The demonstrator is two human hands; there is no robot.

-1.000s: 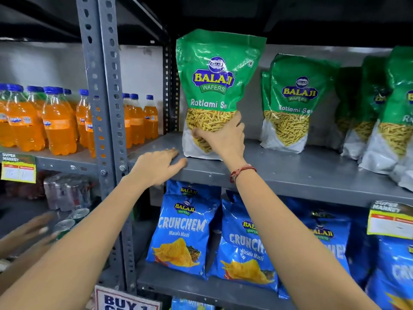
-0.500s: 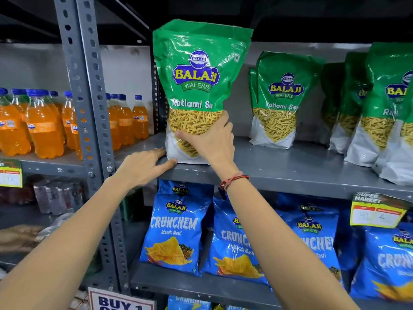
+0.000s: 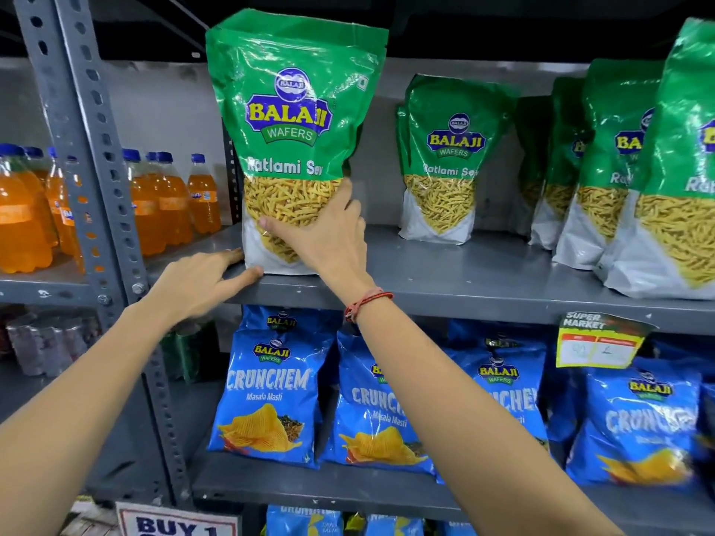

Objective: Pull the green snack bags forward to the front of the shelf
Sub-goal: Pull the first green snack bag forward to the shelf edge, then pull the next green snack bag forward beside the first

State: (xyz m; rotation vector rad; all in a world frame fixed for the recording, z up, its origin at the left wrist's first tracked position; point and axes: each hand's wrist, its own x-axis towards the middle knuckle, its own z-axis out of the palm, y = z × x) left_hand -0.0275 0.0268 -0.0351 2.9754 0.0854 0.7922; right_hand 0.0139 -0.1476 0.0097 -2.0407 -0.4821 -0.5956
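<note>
Standing upright at the front edge of a grey metal shelf (image 3: 483,280), a green snack bag (image 3: 294,110) marked Balaji Wafers, Ratlami Sev, shows a clear lower window of thin yellow strands above a white base. The right hand (image 3: 329,237) lies flat and spread against that window, fingers pointing left and thumb up along the bag's right side, pressing on it rather than closed around it. A red thread bracelet (image 3: 367,301) circles the wrist below. The left hand (image 3: 205,280) rests open on the shelf lip just left of the bag, its fingertips touching the bag's white bottom corner.

Right of the right hand and further back on the same shelf stands a second green bag (image 3: 449,156), set near the rear wall. Beyond it to the right a row of green bags (image 3: 634,168) sits close to the front edge. Left of the left hand rises a perforated grey upright (image 3: 89,156), and past it orange drink bottles (image 3: 162,203) with blue caps fill a neighbouring shelf. Below both wrists, blue Crunchem chip bags (image 3: 271,392) lean on the lower shelf. A yellow price tag (image 3: 597,342) hangs from the shelf lip, lower right of the right hand.
</note>
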